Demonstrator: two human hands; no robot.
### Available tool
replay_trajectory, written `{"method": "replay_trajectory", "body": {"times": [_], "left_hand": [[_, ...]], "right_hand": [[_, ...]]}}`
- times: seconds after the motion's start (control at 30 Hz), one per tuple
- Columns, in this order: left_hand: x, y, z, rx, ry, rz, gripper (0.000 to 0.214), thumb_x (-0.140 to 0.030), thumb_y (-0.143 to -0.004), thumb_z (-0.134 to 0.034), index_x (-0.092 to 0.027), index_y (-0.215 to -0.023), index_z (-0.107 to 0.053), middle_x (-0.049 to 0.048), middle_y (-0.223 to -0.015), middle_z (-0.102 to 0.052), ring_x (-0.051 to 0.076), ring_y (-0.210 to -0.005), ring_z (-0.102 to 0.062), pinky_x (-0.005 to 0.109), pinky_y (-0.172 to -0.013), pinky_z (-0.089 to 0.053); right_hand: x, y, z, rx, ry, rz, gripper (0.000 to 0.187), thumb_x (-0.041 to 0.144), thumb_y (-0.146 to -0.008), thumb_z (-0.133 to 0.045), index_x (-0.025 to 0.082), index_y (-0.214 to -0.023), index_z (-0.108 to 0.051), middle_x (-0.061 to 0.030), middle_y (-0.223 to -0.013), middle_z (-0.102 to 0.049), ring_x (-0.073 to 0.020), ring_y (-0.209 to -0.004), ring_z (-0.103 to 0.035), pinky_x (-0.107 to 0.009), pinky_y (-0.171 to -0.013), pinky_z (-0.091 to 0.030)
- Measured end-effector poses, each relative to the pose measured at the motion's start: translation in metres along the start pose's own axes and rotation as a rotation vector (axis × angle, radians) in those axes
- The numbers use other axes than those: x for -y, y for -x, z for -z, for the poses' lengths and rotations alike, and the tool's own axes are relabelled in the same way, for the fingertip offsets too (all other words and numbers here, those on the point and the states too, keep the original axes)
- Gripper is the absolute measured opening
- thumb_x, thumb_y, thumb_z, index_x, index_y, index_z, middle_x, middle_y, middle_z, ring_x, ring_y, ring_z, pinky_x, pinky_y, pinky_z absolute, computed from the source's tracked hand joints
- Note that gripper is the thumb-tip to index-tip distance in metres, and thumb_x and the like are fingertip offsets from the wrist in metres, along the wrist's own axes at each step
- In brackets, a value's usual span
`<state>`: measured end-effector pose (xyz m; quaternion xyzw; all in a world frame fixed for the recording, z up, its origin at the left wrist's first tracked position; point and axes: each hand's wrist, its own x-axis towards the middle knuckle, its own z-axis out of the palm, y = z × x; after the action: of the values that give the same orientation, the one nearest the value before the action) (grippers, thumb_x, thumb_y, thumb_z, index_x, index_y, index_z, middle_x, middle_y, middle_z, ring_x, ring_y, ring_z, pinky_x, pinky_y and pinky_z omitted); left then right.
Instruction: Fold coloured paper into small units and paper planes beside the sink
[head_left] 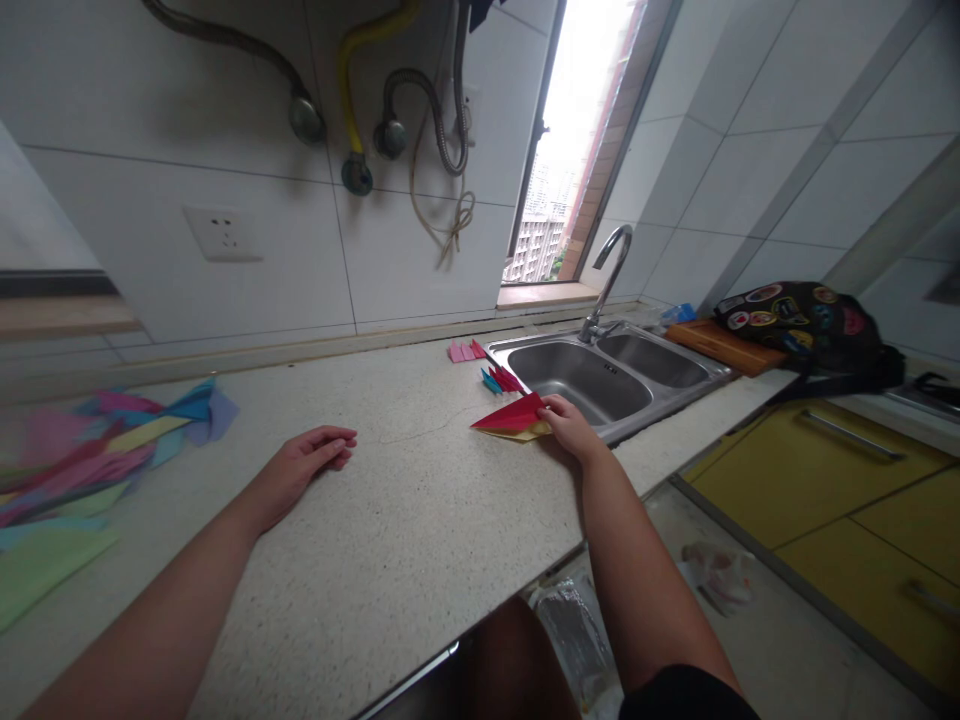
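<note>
My right hand (571,428) grips the back end of a paper airplane (511,414), red on one side with yellow showing below, its point facing left just above or on the counter. My left hand (313,458) hovers at or rests on the counter to the left, fingers loosely stretched and nothing in them. Beyond the airplane, by the sink's near corner, sit small folded papers (504,379) in blue and red. Some pink and red folded papers (466,351) stand behind those. Colored paper pieces (82,450) lie in a blurred heap at the far left.
A steel double sink (645,408) with a faucet (611,270) is set in the speckled counter (420,540). Right of it lie a wooden board (720,345) and a patch-covered black bag (802,325). Yellow cabinets (810,500) stand at right, near a plastic bag (718,575) on the floor.
</note>
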<state>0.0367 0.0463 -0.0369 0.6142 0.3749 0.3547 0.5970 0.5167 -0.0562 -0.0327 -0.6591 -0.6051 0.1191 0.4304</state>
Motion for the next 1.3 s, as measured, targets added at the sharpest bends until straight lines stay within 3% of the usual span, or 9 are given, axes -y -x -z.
{"method": "replay_trajectory", "body": {"times": [0.3,0.73,0.83,0.93,1.0,1.1,1.2,1.3], "left_hand": [[-0.001,0.0,0.0,0.009,0.0,0.001,0.034,-0.04,-0.082,-0.068,-0.02,-0.11,-0.068,0.0084,-0.106,-0.068,0.017,-0.091,-0.062,0.033,-0.088,-0.048],[0.001,-0.001,0.0,0.011,-0.025,-0.002,0.036,-0.04,-0.081,-0.069,-0.02,-0.11,-0.068,0.0088,-0.105,-0.07,0.018,-0.092,-0.063,0.033,-0.087,-0.049],[0.002,-0.001,0.0,0.006,-0.023,0.0,0.035,-0.041,-0.081,-0.069,-0.02,-0.11,-0.068,0.0083,-0.104,-0.07,0.018,-0.091,-0.064,0.032,-0.088,-0.049],[0.002,-0.002,0.001,0.016,-0.028,-0.003,0.035,-0.041,-0.082,-0.068,-0.02,-0.111,-0.068,0.0088,-0.106,-0.07,0.018,-0.092,-0.063,0.033,-0.089,-0.049],[0.002,-0.001,0.001,0.019,-0.035,-0.006,0.036,-0.041,-0.082,-0.068,-0.02,-0.111,-0.068,0.0093,-0.106,-0.07,0.019,-0.093,-0.063,0.034,-0.089,-0.049],[0.001,-0.001,0.0,0.012,-0.041,-0.013,0.037,-0.041,-0.081,-0.068,-0.019,-0.111,-0.067,0.0103,-0.106,-0.069,0.02,-0.092,-0.064,0.037,-0.089,-0.05],[0.0,0.0,-0.001,0.007,-0.05,-0.016,0.038,-0.042,-0.081,-0.068,-0.019,-0.111,-0.068,0.0103,-0.107,-0.069,0.02,-0.093,-0.064,0.037,-0.088,-0.051],[-0.001,0.0,-0.002,0.011,-0.061,-0.018,0.037,-0.043,-0.081,-0.068,-0.02,-0.11,-0.068,0.0096,-0.107,-0.07,0.02,-0.092,-0.064,0.035,-0.087,-0.051]], "right_hand": [[0.004,0.003,0.007,0.056,0.13,0.012,0.022,0.019,-0.08,-0.054,0.019,-0.093,-0.072,-0.0063,-0.1,-0.064,-0.0187,-0.087,-0.059,-0.029,-0.082,-0.048],[0.003,0.009,0.022,0.077,0.354,-0.028,0.021,0.015,-0.077,-0.054,0.019,-0.088,-0.072,-0.0061,-0.094,-0.066,-0.0184,-0.086,-0.06,-0.029,-0.082,-0.046],[0.02,0.011,0.025,0.002,0.404,0.024,0.027,0.013,-0.075,-0.054,0.021,-0.094,-0.07,-0.0058,-0.097,-0.067,-0.0203,-0.09,-0.059,-0.032,-0.084,-0.046],[0.053,0.012,0.023,-0.077,0.432,0.183,0.032,0.011,-0.077,-0.052,0.022,-0.104,-0.067,-0.0066,-0.107,-0.066,-0.0225,-0.101,-0.057,-0.037,-0.092,-0.043],[0.076,0.012,0.015,0.003,0.473,0.285,0.029,0.014,-0.082,-0.053,0.024,-0.106,-0.066,-0.0053,-0.111,-0.066,-0.0227,-0.104,-0.057,-0.039,-0.095,-0.039],[0.097,0.008,-0.001,0.222,0.568,0.371,0.024,0.021,-0.087,-0.055,0.027,-0.109,-0.065,-0.0045,-0.118,-0.066,-0.0235,-0.11,-0.056,-0.041,-0.095,-0.037],[0.098,0.004,-0.014,0.372,0.646,0.386,0.018,0.022,-0.09,-0.054,0.026,-0.1,-0.068,-0.0043,-0.106,-0.07,-0.0223,-0.104,-0.06,-0.036,-0.088,-0.038],[0.087,0.001,-0.017,0.433,0.672,0.359,0.016,0.019,-0.088,-0.056,0.024,-0.09,-0.071,-0.004,-0.093,-0.072,-0.0208,-0.092,-0.063,-0.032,-0.081,-0.039]]}}
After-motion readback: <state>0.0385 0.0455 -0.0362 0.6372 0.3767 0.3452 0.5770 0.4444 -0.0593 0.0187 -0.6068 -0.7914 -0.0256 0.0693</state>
